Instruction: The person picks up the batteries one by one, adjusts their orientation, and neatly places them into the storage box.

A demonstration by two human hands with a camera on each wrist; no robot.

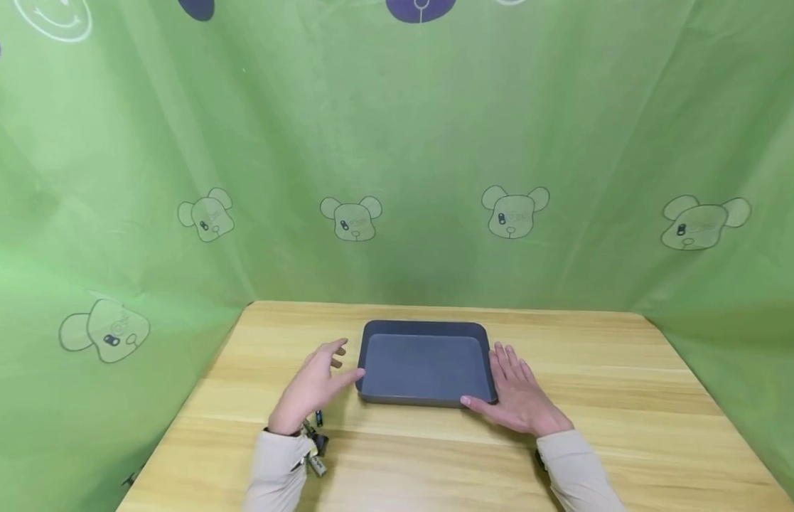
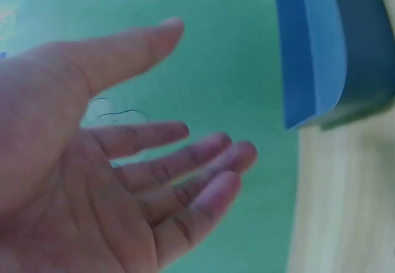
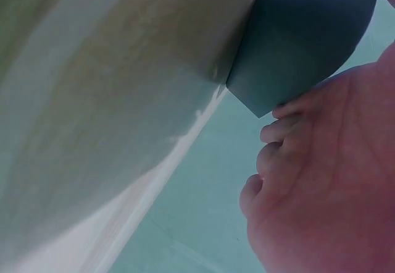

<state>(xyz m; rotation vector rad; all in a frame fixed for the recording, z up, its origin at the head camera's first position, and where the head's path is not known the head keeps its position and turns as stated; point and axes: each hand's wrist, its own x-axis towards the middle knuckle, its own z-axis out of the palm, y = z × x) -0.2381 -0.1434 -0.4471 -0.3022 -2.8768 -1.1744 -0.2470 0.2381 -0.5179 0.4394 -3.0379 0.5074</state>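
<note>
A dark grey rectangular tray (image 1: 428,400) lies on the wooden table, and no objects show inside it. By its left side is my left hand (image 1: 312,387), fingers spread and loosely bent, holding nothing. The left wrist view shows that palm (image 2: 74,180) apart from the tray wall (image 2: 364,44). At the opposite side, my right hand (image 1: 518,398) has its fingers extended along the tray's right wall, with the thumb at the near rim by the corner. In the right wrist view, fingers (image 3: 284,128) rest against the tray's outer side (image 3: 296,44).
Several small objects lie beside my left wrist, partly hidden by it: a grey cylinder (image 1: 316,466) and a dark cylinder (image 1: 319,418) that look like batteries, and a black piece (image 1: 321,444). A green curtain (image 1: 422,263) hangs behind the table (image 1: 397,462) and at both sides.
</note>
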